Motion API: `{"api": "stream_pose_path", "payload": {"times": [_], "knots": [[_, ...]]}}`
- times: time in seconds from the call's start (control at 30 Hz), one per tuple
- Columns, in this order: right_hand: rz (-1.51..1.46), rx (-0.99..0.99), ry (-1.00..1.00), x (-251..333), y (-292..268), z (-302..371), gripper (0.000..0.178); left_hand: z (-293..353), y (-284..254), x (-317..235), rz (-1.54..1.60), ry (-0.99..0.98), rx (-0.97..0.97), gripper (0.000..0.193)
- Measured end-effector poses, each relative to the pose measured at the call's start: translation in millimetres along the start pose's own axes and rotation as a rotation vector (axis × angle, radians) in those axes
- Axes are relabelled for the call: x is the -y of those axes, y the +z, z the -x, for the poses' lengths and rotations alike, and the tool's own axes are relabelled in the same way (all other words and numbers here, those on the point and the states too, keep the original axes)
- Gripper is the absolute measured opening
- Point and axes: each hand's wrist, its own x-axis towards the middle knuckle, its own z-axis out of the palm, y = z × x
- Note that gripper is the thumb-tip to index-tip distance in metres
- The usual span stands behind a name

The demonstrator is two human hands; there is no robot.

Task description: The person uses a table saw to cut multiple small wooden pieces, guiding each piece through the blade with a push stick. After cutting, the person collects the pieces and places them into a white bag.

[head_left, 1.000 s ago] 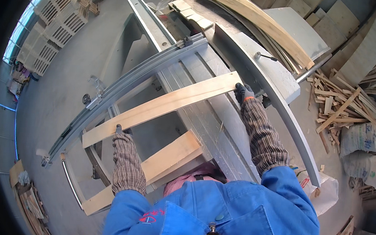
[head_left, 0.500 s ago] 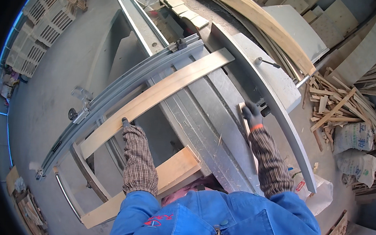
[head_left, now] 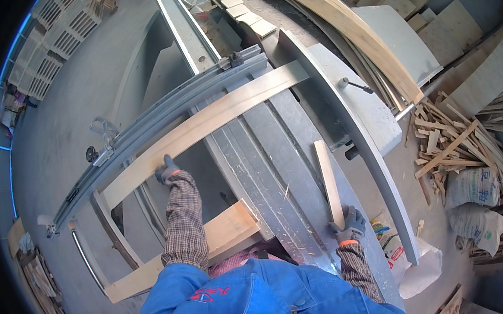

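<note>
Both my hands wear grey gloves. My left hand [head_left: 168, 168] is on the near edge of a long wooden plank [head_left: 206, 121], its fingers closed round that edge. The plank lies slantwise across the metal saw table [head_left: 286, 178], along the sliding fence rail. On the right, my right hand [head_left: 352, 225] rests on the table with fingers apart. Its thumb side touches the near end of a narrow wooden strip [head_left: 328, 179], which lies flat on the table. Sawdust and splinters are scattered between the hands.
A metal rip fence [head_left: 378, 160] runs along the table's right side. Close to my body lies another board [head_left: 229, 227]. Beyond the fence are a heap of offcuts [head_left: 453, 140] and white sacks [head_left: 476, 184]. Small wood pieces [head_left: 241, 12] sit at the far end.
My right hand has moved back toward me, from the far part of the narrow strip to its near end. My left hand stays at the plank, with little shift.
</note>
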Motion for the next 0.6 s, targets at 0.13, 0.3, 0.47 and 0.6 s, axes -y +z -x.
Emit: {"api": "stream_pose_path", "payload": {"times": [0.13, 0.3, 0.47, 0.6], "knots": [[0.055, 0.072, 0.012, 4, -7, -12, 0.074, 48, 33, -83, -0.543, 0.883, 0.238, 0.063], [-0.123, 0.019, 0.014, -11, -2, -17, 0.064, 103, 90, -175, -1.190, 1.194, 0.780, 0.074], [-0.472, 0.018, 0.042, 5, 4, -31, 0.055, 93, 118, -165, -1.334, 1.258, 0.770, 0.070], [-0.636, -0.031, -0.045, 31, 1, -60, 0.046, 101, 132, -188, -1.468, 1.079, 0.877, 0.068]]}}
